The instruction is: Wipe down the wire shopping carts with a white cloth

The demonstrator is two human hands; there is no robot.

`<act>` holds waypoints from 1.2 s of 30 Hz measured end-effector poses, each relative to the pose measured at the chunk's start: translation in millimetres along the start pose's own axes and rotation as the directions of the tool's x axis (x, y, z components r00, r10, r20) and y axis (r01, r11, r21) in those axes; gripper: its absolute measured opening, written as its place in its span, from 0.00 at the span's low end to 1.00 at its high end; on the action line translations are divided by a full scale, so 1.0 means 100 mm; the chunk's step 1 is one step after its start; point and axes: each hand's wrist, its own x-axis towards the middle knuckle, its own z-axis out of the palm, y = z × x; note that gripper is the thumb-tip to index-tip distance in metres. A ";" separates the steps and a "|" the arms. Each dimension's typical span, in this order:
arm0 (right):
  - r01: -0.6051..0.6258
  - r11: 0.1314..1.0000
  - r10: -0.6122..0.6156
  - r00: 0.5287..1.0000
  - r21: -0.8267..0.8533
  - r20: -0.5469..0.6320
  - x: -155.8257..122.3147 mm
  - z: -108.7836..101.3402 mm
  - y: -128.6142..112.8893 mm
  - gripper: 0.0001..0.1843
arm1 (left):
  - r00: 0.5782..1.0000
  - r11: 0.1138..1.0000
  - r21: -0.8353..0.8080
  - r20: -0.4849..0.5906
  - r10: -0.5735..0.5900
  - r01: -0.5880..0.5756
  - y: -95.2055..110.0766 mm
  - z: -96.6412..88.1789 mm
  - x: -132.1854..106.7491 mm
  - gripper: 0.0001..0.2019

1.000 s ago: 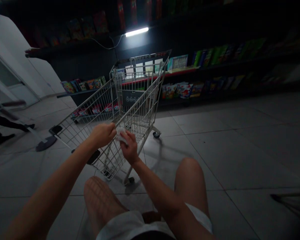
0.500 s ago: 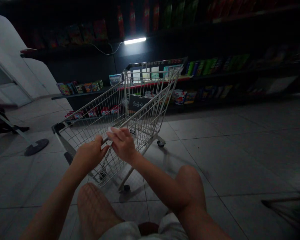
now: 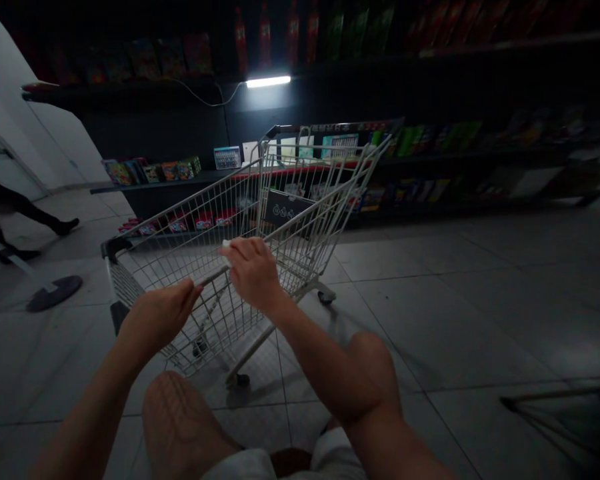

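Observation:
A grey wire shopping cart (image 3: 240, 319) stands before me at an angle, its near side rim close to both hands. Curled around that rim near the cart's left end is my left hand (image 3: 161, 315). Farther along the same rim, my right hand (image 3: 256, 275) is closed on a small white cloth (image 3: 226, 244), pressing it against the rail. Only a scrap of the cloth shows past the fingers. Inside the cart, toward its far end, hangs a dark panel (image 3: 286, 208) with pale round symbols.
Dark shelves (image 3: 150, 180) with packets, boxes and bottles run behind the cart, lit by a tube light (image 3: 269, 82). At left, a person's leg (image 3: 27, 207) is near a post's round base (image 3: 55, 293). Dark thin legs of a stand (image 3: 535, 403) show at right.
The cart's far end has shifted right in view. My hands are farther apart on the rim, the left lower and the right slightly higher. More of the person's legs shows at left.

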 end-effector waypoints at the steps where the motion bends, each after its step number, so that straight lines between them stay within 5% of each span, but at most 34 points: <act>1: -0.033 0.999 0.034 0.999 0.024 -0.042 -0.02 0.00 0.08 0.18 | 1.000 1.000 0.000 0.006 0.001 -0.001 -0.03 0.00 -0.01 0.23; 3: -0.205 0.975 0.217 0.959 0.082 -0.182 -0.04 0.03 0.32 0.20 | 1.000 1.000 0.000 0.020 0.007 -0.007 -0.08 -0.01 0.00 0.24; 5: -0.359 0.918 0.396 0.866 0.169 -0.307 -0.11 0.15 0.50 0.22 | 0.999 1.000 0.006 0.031 0.026 -0.026 -0.10 -0.04 0.03 0.25; 7: -0.384 0.892 0.449 0.821 0.239 -0.354 -0.30 0.37 0.49 0.23 | 0.999 0.999 0.029 0.036 0.037 -0.038 -0.07 -0.10 0.08 0.28; 11: -0.319 0.918 0.381 0.872 0.235 -0.307 -1.00 0.84 0.12 0.21 | 0.998 0.998 0.061 0.061 -0.002 -0.002 0.08 -0.23 0.23 0.33; 14: -0.315 0.929 0.352 0.915 0.196 -0.196 -1.40 0.93 -0.02 0.19 | 0.997 0.999 0.052 0.076 -0.017 0.013 0.20 -0.25 0.35 0.31; 18: -0.307 0.905 0.374 0.904 0.293 -0.208 -1.20 0.68 -0.03 0.25 | 0.998 0.999 -0.049 0.049 0.025 -0.023 0.30 -0.18 0.48 0.31; 23: -0.134 0.950 0.199 0.955 0.280 -0.218 -0.75 0.62 -0.07 0.31 | 0.998 0.990 -0.127 0.008 0.062 -0.060 0.32 -0.12 0.53 0.32; 29: -0.120 0.948 0.158 0.982 0.295 -0.107 -1.46 1.05 -0.03 0.29 | 0.998 0.987 -0.144 0.000 0.067 -0.067 0.29 -0.11 0.55 0.31; 33: -0.277 0.895 0.248 0.960 0.349 0.126 -1.98 1.24 -0.04 0.32 | 0.999 0.990 -0.134 -0.004 0.047 -0.048 0.25 -0.09 0.56 0.32; 36: -0.377 0.839 0.326 0.926 0.392 0.192 -2.09 1.33 -0.09 0.34 | 0.999 0.989 -0.141 -0.003 0.045 -0.045 0.22 -0.08 0.56 0.31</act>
